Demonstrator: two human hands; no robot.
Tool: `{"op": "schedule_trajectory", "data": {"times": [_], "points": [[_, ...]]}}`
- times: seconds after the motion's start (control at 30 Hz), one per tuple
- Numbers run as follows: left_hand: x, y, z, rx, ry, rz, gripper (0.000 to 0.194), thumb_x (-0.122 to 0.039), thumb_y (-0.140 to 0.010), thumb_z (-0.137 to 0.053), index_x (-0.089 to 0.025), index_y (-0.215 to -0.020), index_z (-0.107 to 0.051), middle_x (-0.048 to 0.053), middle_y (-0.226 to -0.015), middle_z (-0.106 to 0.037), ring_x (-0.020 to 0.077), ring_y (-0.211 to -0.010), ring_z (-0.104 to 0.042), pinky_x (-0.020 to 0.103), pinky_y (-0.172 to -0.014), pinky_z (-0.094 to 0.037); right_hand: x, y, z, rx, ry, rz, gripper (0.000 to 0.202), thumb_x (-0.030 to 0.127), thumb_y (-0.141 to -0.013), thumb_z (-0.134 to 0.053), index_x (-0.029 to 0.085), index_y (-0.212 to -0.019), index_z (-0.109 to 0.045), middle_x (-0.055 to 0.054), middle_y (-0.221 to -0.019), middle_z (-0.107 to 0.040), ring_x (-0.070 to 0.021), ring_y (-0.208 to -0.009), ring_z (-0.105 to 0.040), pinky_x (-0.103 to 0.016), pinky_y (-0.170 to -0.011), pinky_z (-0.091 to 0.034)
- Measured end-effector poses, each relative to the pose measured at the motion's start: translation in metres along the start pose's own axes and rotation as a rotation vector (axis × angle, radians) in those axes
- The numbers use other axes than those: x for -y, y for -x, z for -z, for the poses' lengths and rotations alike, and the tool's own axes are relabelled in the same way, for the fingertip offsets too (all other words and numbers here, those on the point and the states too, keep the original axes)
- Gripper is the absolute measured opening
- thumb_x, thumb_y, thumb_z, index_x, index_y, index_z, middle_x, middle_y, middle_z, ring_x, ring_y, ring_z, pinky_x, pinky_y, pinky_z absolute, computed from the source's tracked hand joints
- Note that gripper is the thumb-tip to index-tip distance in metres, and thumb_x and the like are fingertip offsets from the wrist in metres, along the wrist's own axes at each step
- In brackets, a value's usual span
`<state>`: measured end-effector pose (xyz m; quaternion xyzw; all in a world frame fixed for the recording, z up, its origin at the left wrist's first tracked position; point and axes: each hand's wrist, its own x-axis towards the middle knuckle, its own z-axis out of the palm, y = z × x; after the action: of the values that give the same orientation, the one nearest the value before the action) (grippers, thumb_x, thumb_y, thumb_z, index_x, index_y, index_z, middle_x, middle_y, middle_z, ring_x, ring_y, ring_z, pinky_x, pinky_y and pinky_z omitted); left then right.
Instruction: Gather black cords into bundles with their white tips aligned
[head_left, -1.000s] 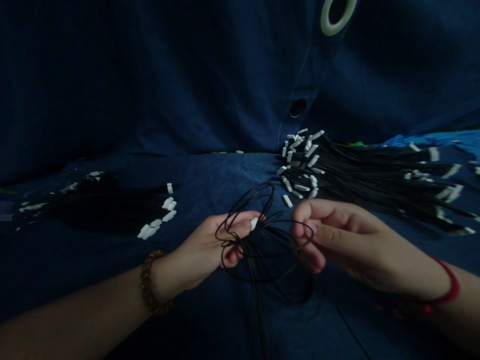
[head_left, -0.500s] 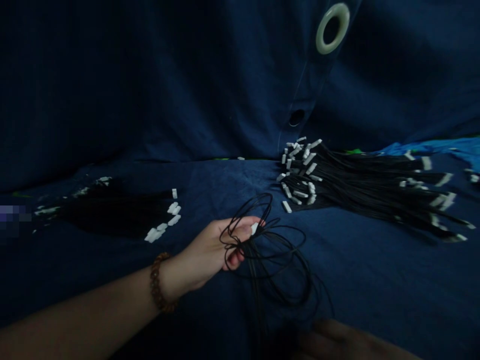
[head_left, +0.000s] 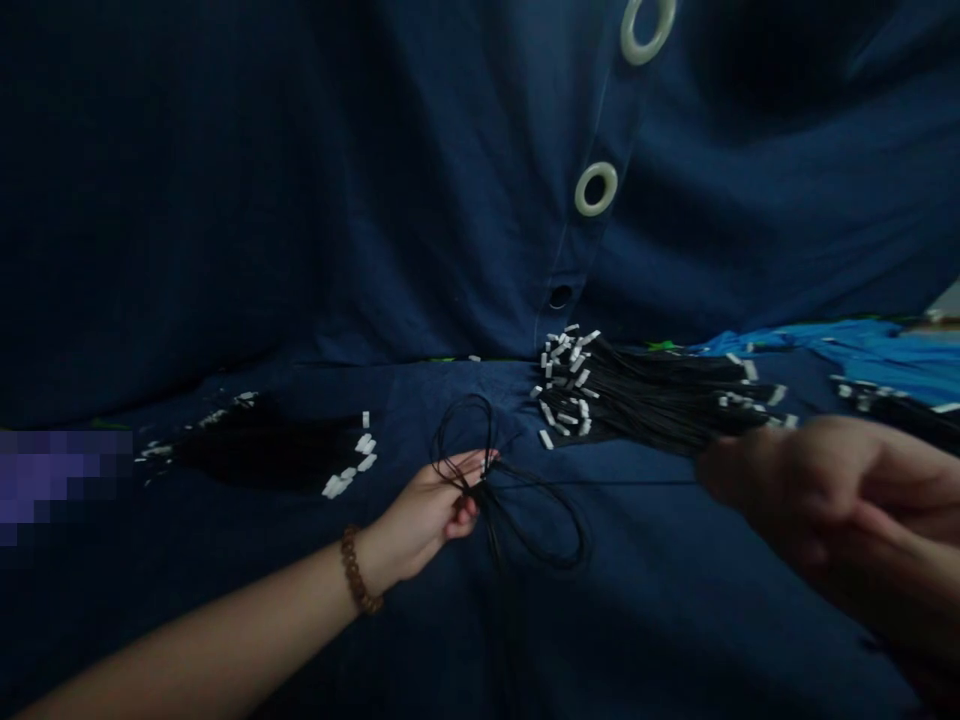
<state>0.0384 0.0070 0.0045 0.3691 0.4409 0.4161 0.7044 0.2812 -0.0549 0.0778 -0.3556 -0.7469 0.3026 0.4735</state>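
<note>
To the left, a pile of white-tipped black cables (head_left: 262, 445) lies on dark blue cloth (head_left: 652, 590); the left hand (head_left: 416, 515) has its grip closed on a looped bundle of thin black cables (head_left: 484, 492). One thin black strand (head_left: 622, 484) runs straight rightward, passing before a second white-tipped pile (head_left: 645, 400) near the dark blue curtain (head_left: 420, 200), into the right hand's (head_left: 840, 490) blurred, closed grip.

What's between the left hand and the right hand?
Head view: black wire loops beside the left hand, then one taut strand running to the right hand, with blue cloth behind.
</note>
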Motion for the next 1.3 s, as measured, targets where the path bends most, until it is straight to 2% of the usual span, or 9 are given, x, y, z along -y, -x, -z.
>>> {"op": "schedule_trajectory", "data": {"times": [0.1,0.17,0.3,0.4,0.5,0.57,0.77,1.0,1.3], "points": [[0.007,0.018,-0.012,-0.012,0.042,0.020,0.029,-0.023,-0.075,-0.061,-0.014,-0.103,-0.062,-0.004,-0.056,-0.041,0.0015,-0.041,-0.034,0.011,-0.037,-0.020,0.008,-0.003,-0.007,-0.354,-0.349,0.001,0.007,0.031,-0.081,-0.058,0.032,-0.076,-0.054,-0.001,-0.073,-0.042,-0.0169,-0.071,-0.043,-0.029,-0.070,-0.041],[0.012,0.028,-0.017,-0.029,0.060,0.025,0.029,-0.022,-0.074,-0.062,-0.014,-0.103,-0.063,-0.004,-0.057,-0.041,0.0010,-0.042,-0.034,0.011,-0.037,-0.020,0.012,-0.006,-0.012,-0.437,-0.540,-0.002,0.012,0.029,-0.081,-0.059,0.030,-0.070,-0.054,0.000,-0.082,-0.041,-0.0153,-0.082,-0.043,-0.027,-0.083,-0.039],[0.018,0.033,-0.018,-0.095,0.085,-0.009,0.029,-0.021,-0.075,-0.063,-0.015,-0.104,-0.062,-0.004,-0.059,-0.042,0.0003,-0.042,-0.034,0.010,-0.037,-0.021,0.014,-0.013,-0.015,-0.409,-0.965,-0.050,0.022,0.026,-0.091,-0.042,0.027,-0.071,-0.051,0.002,-0.075,-0.036,-0.0094,-0.074,-0.044,-0.020,-0.076,-0.042],[0.019,0.027,-0.014,-0.128,0.106,-0.041,0.029,-0.019,-0.076,-0.061,-0.015,-0.105,-0.061,-0.004,-0.062,-0.043,0.0000,-0.043,-0.036,0.009,-0.037,-0.022,0.007,-0.019,-0.026,-0.243,-1.140,-0.180,0.018,0.019,-0.091,-0.038,0.024,-0.078,-0.049,0.003,-0.069,-0.032,-0.0072,-0.057,-0.038,-0.013,-0.053,-0.040],[0.020,0.021,-0.009,-0.134,0.122,-0.029,0.029,-0.018,-0.075,-0.061,-0.015,-0.104,-0.061,-0.004,-0.062,-0.044,-0.0001,-0.042,-0.037,0.009,-0.037,-0.022,-0.007,-0.024,-0.052,0.005,-0.936,-0.385,0.005,0.020,-0.084,-0.048,0.020,-0.080,-0.048,0.005,-0.062,-0.031,-0.0058,-0.045,-0.023,-0.013,-0.037,-0.021],[0.021,0.020,-0.006,-0.128,0.121,-0.001,0.027,-0.019,-0.074,-0.063,-0.016,-0.101,-0.062,-0.005,-0.060,-0.044,0.0003,-0.041,-0.037,0.010,-0.036,-0.022,-0.018,-0.024,-0.070,0.126,-0.611,-0.461,0.011,0.027,-0.084,-0.050,0.017,-0.080,-0.050,0.005,-0.059,-0.037,-0.0056,-0.045,-0.026,-0.015,-0.039,-0.022],[0.025,0.017,-0.001,-0.119,0.129,0.082,0.028,-0.024,-0.070,-0.067,-0.021,-0.098,-0.066,-0.001,-0.067,-0.053,0.0005,-0.043,-0.040,0.010,-0.037,-0.027,-0.051,-0.010,-0.092,0.092,0.170,-0.089,0.009,0.017,-0.087,-0.045,0.018,-0.084,-0.054,0.000,-0.076,-0.057,-0.0102,-0.069,-0.053,-0.020,-0.063,-0.039],[0.027,0.013,0.003,-0.110,0.056,0.126,0.025,-0.029,-0.071,-0.067,-0.026,-0.096,-0.066,0.000,-0.073,-0.055,0.0014,-0.047,-0.040,0.012,-0.043,-0.031,-0.065,0.002,-0.089,0.133,0.482,-0.016,0.012,0.018,-0.084,-0.047,0.017,-0.073,-0.050,0.001,-0.062,-0.055,-0.0110,-0.052,-0.049,-0.023,-0.049,-0.033],[0.031,0.014,0.001,-0.057,-0.028,0.143,0.029,-0.033,-0.068,-0.069,-0.024,-0.095,-0.068,0.003,-0.073,-0.060,0.0041,-0.048,-0.042,0.013,-0.043,-0.032,-0.065,0.002,-0.089,0.157,0.569,0.007,0.019,0.021,-0.085,-0.046,0.016,-0.067,-0.052,0.000,-0.058,-0.053,-0.0105,-0.049,-0.046,-0.023,-0.046,-0.029]]}}
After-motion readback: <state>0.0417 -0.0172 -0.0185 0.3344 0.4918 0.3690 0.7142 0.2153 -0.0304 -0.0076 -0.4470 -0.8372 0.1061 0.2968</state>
